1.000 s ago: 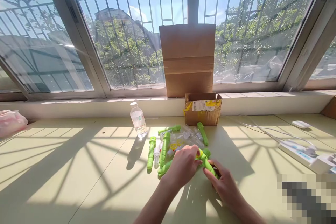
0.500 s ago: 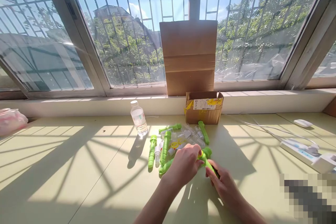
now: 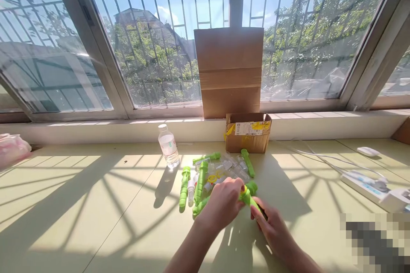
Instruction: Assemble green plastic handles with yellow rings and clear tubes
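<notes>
Over the surface, nearer the viewer than the pile and well short of the far edge, the right hand grasps the lower part of a green tube, thumb laid along it, while the left hand is curled in at the tube's upper end, its fingers apparently pinching a yellow piece; the back of that hand hides the exact contact. The tube is tilted, its upper end leaning toward the far edge. Just beyond that end lies another green part, and farther toward the far edge spread clear plastic parts, yellow rings and more green tubes. A cardboard box stands at the far edge behind the pile, with a water bottle to its left and a power strip toward the right edge. The likeliest trouble is at the collar: if the left fingers push while the tube is held askew, the yellow piece could cock sideways or spring off among the look-alike rings. A loose right grip could let the tube twist under that pressure, and a slip of the left hand could knock the nearby parts about.
</notes>
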A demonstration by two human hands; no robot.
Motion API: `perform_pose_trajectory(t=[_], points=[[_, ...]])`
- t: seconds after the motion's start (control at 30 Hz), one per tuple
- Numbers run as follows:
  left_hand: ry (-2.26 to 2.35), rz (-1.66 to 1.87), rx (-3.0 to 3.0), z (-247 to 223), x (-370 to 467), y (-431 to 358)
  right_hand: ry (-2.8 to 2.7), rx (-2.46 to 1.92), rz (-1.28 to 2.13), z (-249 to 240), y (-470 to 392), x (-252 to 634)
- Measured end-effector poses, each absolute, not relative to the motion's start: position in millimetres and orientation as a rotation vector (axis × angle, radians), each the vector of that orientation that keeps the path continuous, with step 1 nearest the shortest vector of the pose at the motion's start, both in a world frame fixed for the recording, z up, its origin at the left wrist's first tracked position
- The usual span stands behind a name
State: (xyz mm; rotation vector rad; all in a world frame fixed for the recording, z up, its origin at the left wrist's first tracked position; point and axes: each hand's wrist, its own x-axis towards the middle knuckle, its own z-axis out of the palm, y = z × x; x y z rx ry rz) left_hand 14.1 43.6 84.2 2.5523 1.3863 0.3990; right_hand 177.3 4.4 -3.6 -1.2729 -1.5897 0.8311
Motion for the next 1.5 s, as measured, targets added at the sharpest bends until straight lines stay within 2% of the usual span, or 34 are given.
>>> perform_pose_trajectory(t=[0.77,1.1,1.5], points=[[1.42,0.404,2.56,81.4,15.8,44.3,-1.507,-1.324,0.586,-18.5,11.8,176.6],[1.359,0.415,2.591,85.7,14.2,43.7,-1.682,-1.299,0.709,-2.9,6.6,180.5],[1.375,0.401,2.582,90.6,17.4,42.3,-1.558,-1.418,0.689,0.8,3.5,179.6]])
